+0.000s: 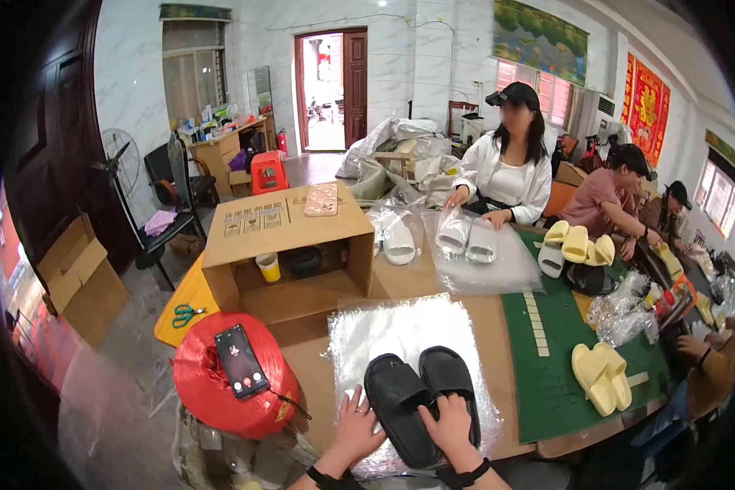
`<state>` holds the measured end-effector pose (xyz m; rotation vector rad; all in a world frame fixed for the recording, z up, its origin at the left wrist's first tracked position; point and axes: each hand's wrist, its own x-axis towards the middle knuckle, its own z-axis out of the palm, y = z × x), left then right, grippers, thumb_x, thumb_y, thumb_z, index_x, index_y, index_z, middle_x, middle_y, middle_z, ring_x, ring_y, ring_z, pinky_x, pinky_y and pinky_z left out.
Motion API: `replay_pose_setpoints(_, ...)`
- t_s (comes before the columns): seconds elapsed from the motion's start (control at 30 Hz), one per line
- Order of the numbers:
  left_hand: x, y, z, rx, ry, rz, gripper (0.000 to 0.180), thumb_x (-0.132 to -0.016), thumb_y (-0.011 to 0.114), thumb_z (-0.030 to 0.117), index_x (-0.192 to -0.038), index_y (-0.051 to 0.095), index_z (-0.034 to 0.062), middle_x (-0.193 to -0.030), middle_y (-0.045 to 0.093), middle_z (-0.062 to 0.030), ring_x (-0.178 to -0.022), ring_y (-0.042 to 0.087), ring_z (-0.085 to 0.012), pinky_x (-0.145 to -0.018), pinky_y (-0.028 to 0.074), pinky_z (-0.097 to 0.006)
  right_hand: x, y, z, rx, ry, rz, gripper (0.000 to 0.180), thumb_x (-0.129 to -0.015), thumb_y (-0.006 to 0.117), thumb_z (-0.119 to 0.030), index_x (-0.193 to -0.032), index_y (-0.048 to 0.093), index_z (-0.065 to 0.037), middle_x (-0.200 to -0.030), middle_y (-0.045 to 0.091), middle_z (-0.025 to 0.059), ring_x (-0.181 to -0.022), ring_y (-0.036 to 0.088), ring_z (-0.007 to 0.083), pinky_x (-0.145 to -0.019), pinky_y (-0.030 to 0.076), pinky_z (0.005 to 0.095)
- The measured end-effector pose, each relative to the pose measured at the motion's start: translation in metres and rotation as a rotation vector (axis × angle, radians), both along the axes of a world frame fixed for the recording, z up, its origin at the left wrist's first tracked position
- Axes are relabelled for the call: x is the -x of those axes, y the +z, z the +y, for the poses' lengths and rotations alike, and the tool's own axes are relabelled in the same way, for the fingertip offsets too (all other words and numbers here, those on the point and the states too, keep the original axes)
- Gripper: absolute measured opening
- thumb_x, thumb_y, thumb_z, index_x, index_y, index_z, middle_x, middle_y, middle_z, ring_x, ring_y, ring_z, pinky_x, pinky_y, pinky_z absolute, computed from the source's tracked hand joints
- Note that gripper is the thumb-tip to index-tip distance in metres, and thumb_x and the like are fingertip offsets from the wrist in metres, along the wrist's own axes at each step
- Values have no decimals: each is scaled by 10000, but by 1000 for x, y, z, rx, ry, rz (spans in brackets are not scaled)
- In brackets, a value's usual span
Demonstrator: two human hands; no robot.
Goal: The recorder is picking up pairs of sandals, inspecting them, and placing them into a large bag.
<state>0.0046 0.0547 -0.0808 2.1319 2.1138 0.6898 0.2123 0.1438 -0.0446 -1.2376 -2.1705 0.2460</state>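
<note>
The left hand [358,427] is spread flat on the clear plastic bag [400,335], just beside the pair of black slippers [420,398]; the right hand [451,429] is laid open over their heels. To the left, a phone [241,361] is seen on a red twine spool [233,380], a cardboard box [290,245] beyond

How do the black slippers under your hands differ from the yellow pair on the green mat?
The black slippers are dark, lie on a clear plastic bag, and both hands, left hand and right hand, rest on or beside them. The yellow slippers are pale, lie on the green mat, and nobody touches them. Both are open-toed slide pairs set side by side.
</note>
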Motion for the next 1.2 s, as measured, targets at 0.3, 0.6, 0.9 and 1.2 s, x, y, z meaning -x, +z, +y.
replay_pose_setpoints(0.3,0,4,0,21,-1,-12,635,-802,638,419,-1338,601,81,-1474,462,-206,-1475,220,-455,-1191,149,-619,0,1,-2,68,-7,14,430,-829,750,-353,-1040,645,6,-955,563,173,-917,556,367,-752,488,461)
replay_pose_setpoints(0.6,-4,4,1,54,-11,-13,638,-810,635,420,-1362,576,106,-1492,450,-184,-1488,193,-443,-1196,142,-620,-60,102,-28,431,448,103,589,-798,814,-339,-1224,632,25,-1050,623,188,-999,593,366,-895,478,410)
replay_pose_setpoints(0.9,1,6,-8,40,71,-32,666,-810,640,417,-1395,544,113,-1512,425,-171,-1490,187,-430,-1212,132,-597,-60,195,-44,680,1865,689,181,-832,637,52,-663,628,-14,-672,590,121,-553,566,272,-830,550,467)
replay_pose_setpoints(1.2,-5,-2,0,15,-7,-19,680,-855,596,425,-1429,482,77,-1529,394,-182,-1501,169,-415,-1215,152,-576,-8,202,-12,701,2133,571,165,-826,649,46,-673,632,-15,-685,593,122,-562,569,275,-812,544,464)
